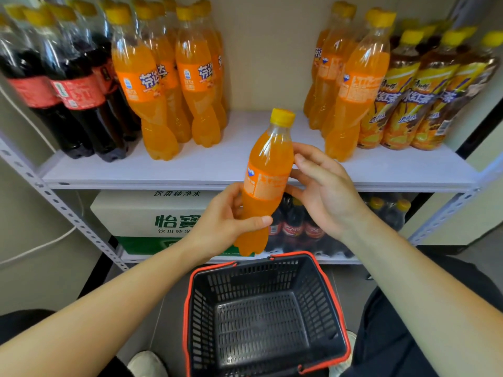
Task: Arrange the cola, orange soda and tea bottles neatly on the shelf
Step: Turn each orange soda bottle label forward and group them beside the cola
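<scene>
The orange soda bottle [268, 170] is gripped low on its body by the left hand [223, 221], with the thumb laid across the front below the label. The right hand [324, 191] is closed lightly on the label band and shoulder from the opposite side, so neither hand is free. This two-handed hold is judged to serve for turning the bottle, since the printed back of the label faces the camera. The bottle is held in the air in front of the shelf [217, 164] edge and above the basket [261, 273], touching neither. Its long axis is nearly upright, tilted slightly to the right, with the yellow cap [282, 117] uppermost and the base pointing down toward the basket. On the shelf behind, the left soda group [147, 91] and the right soda group [353, 96] stand well apart. The cola bottles [79, 96] are at the far left and the tea bottles [408, 99] at the far right. The space between the soda groups is judged the likely destination.
</scene>
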